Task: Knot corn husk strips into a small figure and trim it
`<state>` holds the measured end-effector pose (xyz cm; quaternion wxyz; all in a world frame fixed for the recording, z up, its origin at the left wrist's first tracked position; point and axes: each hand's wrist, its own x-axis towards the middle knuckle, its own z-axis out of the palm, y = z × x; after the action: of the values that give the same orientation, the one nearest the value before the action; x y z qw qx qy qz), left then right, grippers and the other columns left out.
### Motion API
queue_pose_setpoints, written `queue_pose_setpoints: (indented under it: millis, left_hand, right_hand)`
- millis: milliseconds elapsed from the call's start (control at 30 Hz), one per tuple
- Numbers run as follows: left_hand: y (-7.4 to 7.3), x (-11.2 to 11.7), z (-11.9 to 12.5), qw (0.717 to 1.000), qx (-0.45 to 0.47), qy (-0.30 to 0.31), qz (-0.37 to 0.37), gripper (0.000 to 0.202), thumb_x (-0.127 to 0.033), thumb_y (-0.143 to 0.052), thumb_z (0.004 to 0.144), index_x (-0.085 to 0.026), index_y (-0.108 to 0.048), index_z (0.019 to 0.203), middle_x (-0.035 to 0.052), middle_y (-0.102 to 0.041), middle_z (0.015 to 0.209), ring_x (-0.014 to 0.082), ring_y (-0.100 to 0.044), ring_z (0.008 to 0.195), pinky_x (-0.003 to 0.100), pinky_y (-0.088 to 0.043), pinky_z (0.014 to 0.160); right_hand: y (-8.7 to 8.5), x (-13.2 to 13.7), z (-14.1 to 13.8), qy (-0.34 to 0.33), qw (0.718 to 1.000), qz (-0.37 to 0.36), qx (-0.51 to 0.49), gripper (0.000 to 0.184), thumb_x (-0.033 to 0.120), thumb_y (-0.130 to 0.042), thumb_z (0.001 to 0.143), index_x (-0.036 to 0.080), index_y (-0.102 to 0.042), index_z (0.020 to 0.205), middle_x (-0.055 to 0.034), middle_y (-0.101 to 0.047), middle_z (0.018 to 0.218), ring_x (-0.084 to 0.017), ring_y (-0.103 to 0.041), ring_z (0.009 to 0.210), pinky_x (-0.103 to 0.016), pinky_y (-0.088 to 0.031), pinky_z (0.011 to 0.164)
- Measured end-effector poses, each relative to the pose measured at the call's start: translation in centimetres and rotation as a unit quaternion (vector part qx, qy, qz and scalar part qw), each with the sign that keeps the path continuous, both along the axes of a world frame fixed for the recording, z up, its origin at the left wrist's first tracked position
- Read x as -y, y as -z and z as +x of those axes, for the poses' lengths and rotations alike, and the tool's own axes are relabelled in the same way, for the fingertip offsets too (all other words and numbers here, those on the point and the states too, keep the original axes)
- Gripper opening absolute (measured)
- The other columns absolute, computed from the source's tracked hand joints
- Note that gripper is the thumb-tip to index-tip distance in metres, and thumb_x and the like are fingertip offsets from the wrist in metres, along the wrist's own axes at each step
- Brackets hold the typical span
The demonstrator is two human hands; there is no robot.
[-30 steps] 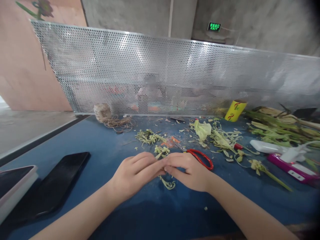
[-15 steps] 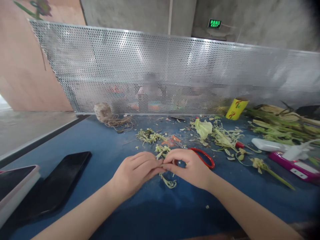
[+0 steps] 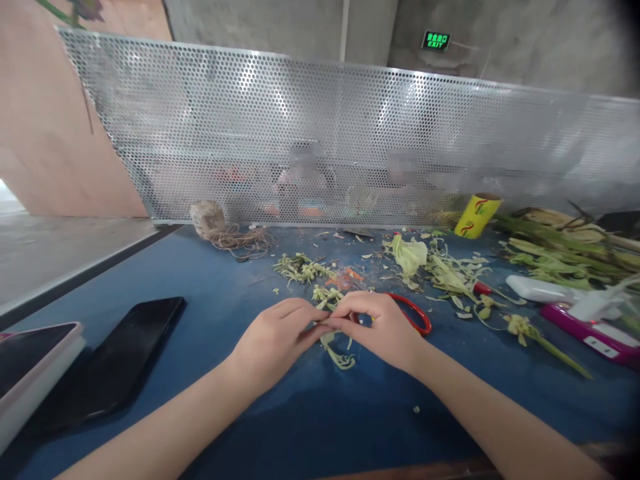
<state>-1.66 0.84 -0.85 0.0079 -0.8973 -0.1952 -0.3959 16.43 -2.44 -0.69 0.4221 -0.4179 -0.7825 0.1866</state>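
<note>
My left hand and my right hand meet fingertip to fingertip just above the blue table. Both are closed in a pinch on a thin pale-green leaf strip, whose curled end hangs down and lies on the table below the fingers. Red-handled scissors lie just behind my right hand, partly hidden by it. A small heap of shredded green strips sits right behind the fingertips.
A black phone and a pink-edged tablet lie at left. Twine ball sits by the perforated metal screen. Leaf scraps, long green stalks, a yellow roll, a white-and-magenta device crowd the right.
My right hand's fingers have curled from lying flat into a pinch and lifted slightly. Both hands stayed together at the same spot; the strip's curled end has shifted a little.
</note>
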Motion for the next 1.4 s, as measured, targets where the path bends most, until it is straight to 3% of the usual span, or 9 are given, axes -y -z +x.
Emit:
queue_pose_setpoints:
  millis: [267, 500, 633, 767, 900, 1100, 1267, 1400]
  left_hand:
    - [0.15, -0.14, -0.13, 0.990, -0.113, -0.067, 0.044, 0.013, -0.021, -0.045, 0.084, -0.015, -0.054, 0.077, 0.0033, -0.061, 0.072, 0.0152, -0.059, 0.068, 0.025, -0.050, 0.057]
    - [-0.33, 0.29, -0.10, 0.976, -0.134, -0.097, 0.139, 0.023, -0.021, -0.040, 0.086, -0.015, -0.054, 0.070, 0.0019, -0.057, 0.065, 0.0138, -0.056, 0.062, 0.023, -0.047, 0.052]
    - [-0.41, 0.30, 0.12, 0.962, -0.161, -0.117, 0.186, 0.023, -0.017, -0.041, 0.085, -0.016, -0.053, 0.065, 0.0008, -0.054, 0.060, 0.0147, -0.054, 0.057, 0.023, -0.043, 0.043]
    - [-0.32, 0.12, 0.22, 0.952, -0.182, -0.109, 0.221, 0.021, -0.012, -0.043, 0.081, -0.016, -0.051, 0.063, 0.0001, -0.052, 0.058, 0.0157, -0.053, 0.057, 0.023, -0.041, 0.040]
    - [-0.27, 0.09, 0.18, 0.966, -0.167, -0.092, 0.175, 0.022, -0.015, -0.040, 0.084, -0.016, -0.051, 0.065, 0.0003, -0.053, 0.060, 0.0140, -0.053, 0.058, 0.021, -0.043, 0.044]
    - [-0.29, 0.32, 0.20, 0.989, -0.121, -0.067, 0.056, 0.020, -0.021, -0.039, 0.086, -0.015, -0.051, 0.071, 0.0023, -0.057, 0.067, 0.0126, -0.055, 0.064, 0.021, -0.048, 0.054]
    - [0.00, 0.07, 0.07, 0.994, -0.094, -0.058, 0.016, 0.015, -0.024, -0.046, 0.083, -0.017, -0.047, 0.070, 0.0004, -0.056, 0.067, 0.0123, -0.055, 0.063, 0.021, -0.046, 0.055]
    - [-0.05, 0.01, -0.02, 0.995, -0.082, -0.052, -0.008, 0.012, -0.022, -0.047, 0.082, -0.018, -0.047, 0.071, -0.0002, -0.056, 0.067, 0.0118, -0.055, 0.063, 0.021, -0.045, 0.055]
  right_hand:
    - [0.54, -0.11, -0.23, -0.010, 0.993, 0.116, 0.032, 0.008, 0.017, -0.057, 0.077, 0.016, -0.062, 0.071, -0.0034, -0.062, 0.069, -0.013, -0.056, 0.068, -0.025, -0.044, 0.066]
    - [0.43, -0.18, -0.53, -0.008, 0.998, 0.050, -0.026, 0.009, 0.013, -0.058, 0.074, 0.017, -0.061, 0.067, -0.0005, -0.060, 0.064, -0.010, -0.052, 0.057, -0.020, -0.041, 0.051]
    - [0.57, -0.04, -0.43, 0.022, 0.993, 0.108, 0.052, 0.011, 0.014, -0.054, 0.077, 0.017, -0.061, 0.068, -0.0016, -0.062, 0.067, -0.012, -0.055, 0.064, -0.022, -0.042, 0.059]
    - [0.43, 0.23, -0.35, 0.062, 0.963, 0.197, 0.174, 0.017, 0.017, -0.046, 0.082, 0.016, -0.060, 0.072, -0.0051, -0.063, 0.071, -0.016, -0.055, 0.070, -0.028, -0.041, 0.065]
    - [0.11, 0.41, -0.25, 0.054, 0.950, 0.213, 0.221, 0.020, 0.018, -0.042, 0.084, 0.015, -0.060, 0.076, -0.0056, -0.063, 0.074, -0.017, -0.054, 0.071, -0.030, -0.042, 0.067]
    - [0.06, 0.19, 0.17, 0.038, 0.981, 0.158, 0.103, 0.012, 0.022, -0.049, 0.083, 0.017, -0.060, 0.085, -0.0042, -0.065, 0.082, -0.013, -0.057, 0.078, -0.025, -0.044, 0.074]
    - [0.06, 0.13, 0.10, -0.001, 0.986, 0.135, 0.096, 0.013, 0.019, -0.048, 0.083, 0.018, -0.060, 0.080, -0.0037, -0.064, 0.077, -0.013, -0.057, 0.074, -0.025, -0.045, 0.070]
    - [-0.01, 0.32, -0.08, 0.012, 0.991, 0.112, 0.078, 0.010, 0.018, -0.049, 0.081, 0.018, -0.060, 0.080, -0.0029, -0.062, 0.076, -0.012, -0.056, 0.070, -0.023, -0.045, 0.067]
